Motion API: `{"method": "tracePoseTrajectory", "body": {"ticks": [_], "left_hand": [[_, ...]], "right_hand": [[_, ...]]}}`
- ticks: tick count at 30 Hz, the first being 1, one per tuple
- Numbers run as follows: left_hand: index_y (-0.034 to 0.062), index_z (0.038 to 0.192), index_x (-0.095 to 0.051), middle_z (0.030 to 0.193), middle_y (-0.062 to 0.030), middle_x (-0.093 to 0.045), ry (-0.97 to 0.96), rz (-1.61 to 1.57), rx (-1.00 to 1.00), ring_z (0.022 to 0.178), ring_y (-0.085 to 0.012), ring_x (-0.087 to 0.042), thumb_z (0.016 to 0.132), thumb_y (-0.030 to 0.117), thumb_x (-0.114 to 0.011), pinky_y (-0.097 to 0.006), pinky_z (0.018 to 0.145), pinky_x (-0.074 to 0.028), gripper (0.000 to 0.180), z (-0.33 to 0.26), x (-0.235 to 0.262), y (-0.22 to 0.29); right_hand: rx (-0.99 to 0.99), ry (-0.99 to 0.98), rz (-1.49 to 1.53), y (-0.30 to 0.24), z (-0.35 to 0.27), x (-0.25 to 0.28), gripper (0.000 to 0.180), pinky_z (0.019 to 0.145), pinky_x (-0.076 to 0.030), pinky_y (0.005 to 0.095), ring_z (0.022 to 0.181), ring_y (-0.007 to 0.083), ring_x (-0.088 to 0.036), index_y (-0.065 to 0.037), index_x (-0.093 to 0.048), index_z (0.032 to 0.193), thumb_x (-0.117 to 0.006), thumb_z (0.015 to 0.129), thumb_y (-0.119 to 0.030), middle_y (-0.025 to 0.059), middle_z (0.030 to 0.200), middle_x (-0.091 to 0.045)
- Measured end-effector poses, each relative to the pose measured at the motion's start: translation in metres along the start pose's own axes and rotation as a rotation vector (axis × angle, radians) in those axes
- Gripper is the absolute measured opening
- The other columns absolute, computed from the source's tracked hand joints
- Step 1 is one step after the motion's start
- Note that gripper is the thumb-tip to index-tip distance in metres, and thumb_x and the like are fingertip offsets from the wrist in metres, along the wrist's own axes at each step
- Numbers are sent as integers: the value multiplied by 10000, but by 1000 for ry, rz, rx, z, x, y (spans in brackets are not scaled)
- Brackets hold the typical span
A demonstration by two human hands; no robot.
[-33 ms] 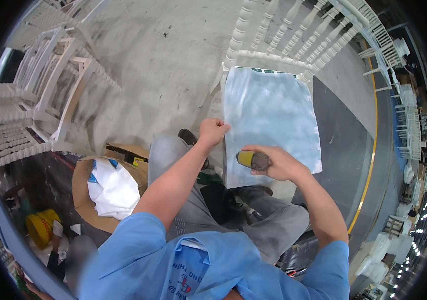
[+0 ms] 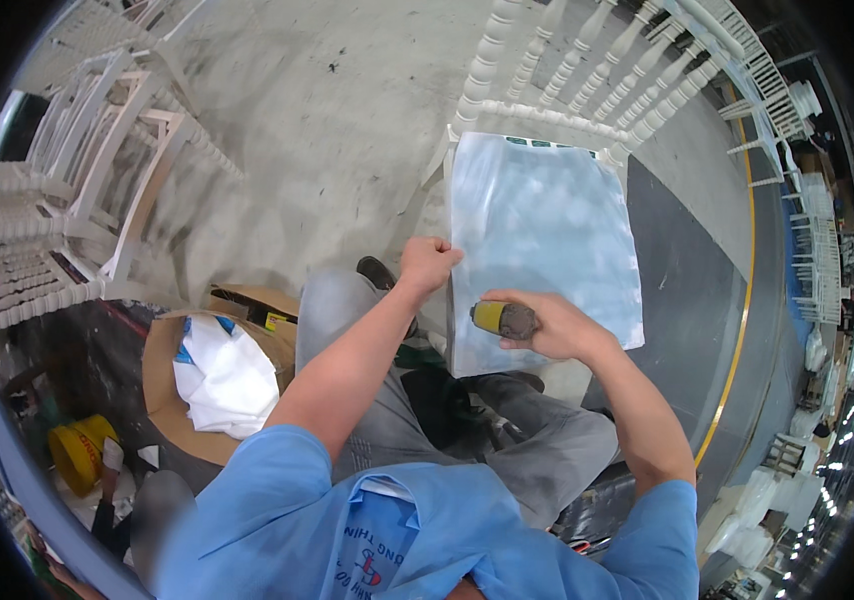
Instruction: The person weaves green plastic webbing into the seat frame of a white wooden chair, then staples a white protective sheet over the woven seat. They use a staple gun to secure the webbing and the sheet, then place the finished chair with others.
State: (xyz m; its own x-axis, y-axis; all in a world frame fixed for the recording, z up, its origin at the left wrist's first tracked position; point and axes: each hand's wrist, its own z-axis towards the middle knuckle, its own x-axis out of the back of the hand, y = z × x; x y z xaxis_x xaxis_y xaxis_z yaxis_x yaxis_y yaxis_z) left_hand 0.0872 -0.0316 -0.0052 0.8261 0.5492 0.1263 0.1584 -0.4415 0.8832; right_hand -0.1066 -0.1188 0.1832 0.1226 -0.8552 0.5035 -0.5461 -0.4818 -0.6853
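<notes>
My left hand (image 2: 429,264) pinches the plastic sheet's (image 2: 547,230) left edge; my right hand (image 2: 547,325), nearer, grips a yellow-handled brush (image 2: 503,319) pointing left.

head-worn fisheye, looking steeply down, close

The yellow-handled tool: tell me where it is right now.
In the head view, the yellow-handled tool is right of centre, gripped in the right hand over the lower left part of the pale plastic sheet covering the white chair.
</notes>
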Motion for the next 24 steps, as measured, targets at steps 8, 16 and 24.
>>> {"method": "tracePoseTrajectory", "body": {"ticks": [8,16,24], "left_hand": [[-25,824,-746,668,-19,-631,-26,21,66,620,-103,-535,823,159,-827,-318,575,-437,201,3,4,16],[-5,838,-742,717,-24,-656,83,104,-4,624,-125,-565,791,226,-861,-320,588,-467,264,29,4,54],[-5,856,-734,729,-15,-651,-36,-72,54,631,-117,-541,863,171,-802,-326,576,-451,189,72,11,49]], "right_hand": [[-24,-72,-102,13,41,-4,659,870,-554,436,1028,369,-717,-241,-556,1438,-848,849,-205,143,1118,-755],[-75,73,53,3,19,25,700,949,-552,418,1082,308,-708,-232,-570,1453,-858,825,-122,120,1217,-738],[-17,131,6,6,44,65,693,873,-570,422,975,319,-725,-276,-551,1462,-856,844,-208,131,1148,-750]]}}
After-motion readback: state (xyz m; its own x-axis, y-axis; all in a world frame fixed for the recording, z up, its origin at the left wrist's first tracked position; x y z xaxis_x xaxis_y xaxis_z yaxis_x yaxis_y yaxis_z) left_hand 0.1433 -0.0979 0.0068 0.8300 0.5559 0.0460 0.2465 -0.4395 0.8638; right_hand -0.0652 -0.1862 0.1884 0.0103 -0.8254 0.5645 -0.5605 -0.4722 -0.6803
